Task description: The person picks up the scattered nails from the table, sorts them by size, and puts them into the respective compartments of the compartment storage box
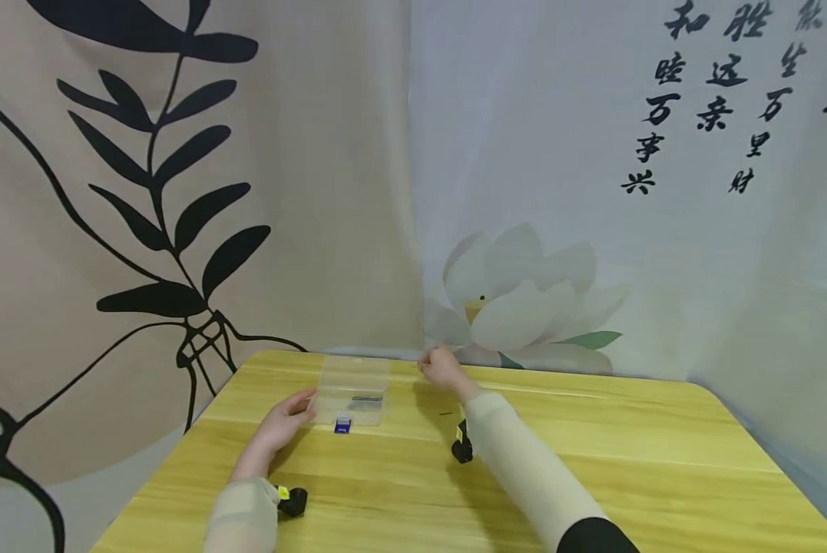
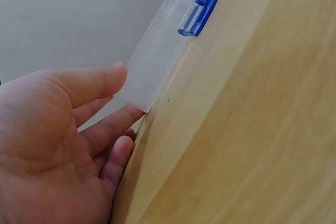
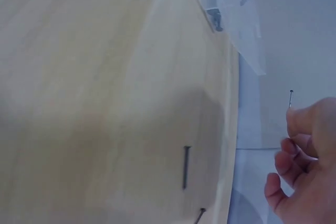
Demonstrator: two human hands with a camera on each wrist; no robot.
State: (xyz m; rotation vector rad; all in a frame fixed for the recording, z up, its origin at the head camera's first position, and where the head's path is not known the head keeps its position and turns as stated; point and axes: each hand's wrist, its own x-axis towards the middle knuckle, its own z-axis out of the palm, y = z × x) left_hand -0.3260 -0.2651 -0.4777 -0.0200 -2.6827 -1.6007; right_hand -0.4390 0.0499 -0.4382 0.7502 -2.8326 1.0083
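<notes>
A clear plastic box (image 1: 349,415) with a blue latch (image 1: 342,425) stands with its lid (image 1: 355,370) raised. Several dark slim pieces (image 1: 367,399) lie inside it. My left hand (image 1: 285,422) is at the box's left side, its fingers loosely extended and touching the near corner; in the left wrist view the thumb is beside the box wall (image 2: 149,74). Farther right, my right hand (image 1: 444,369) is raised over the table's far edge. Between thumb and finger it pinches a thin nail (image 3: 291,98), head up.
Two more dark nails, one whole (image 3: 186,167) and one partly cut off (image 3: 200,215), lie on the wooden table (image 1: 593,453) below the right hand. A printed curtain (image 1: 358,192) hangs just behind the table. Black wrist cameras (image 1: 292,502) sit on both wrists.
</notes>
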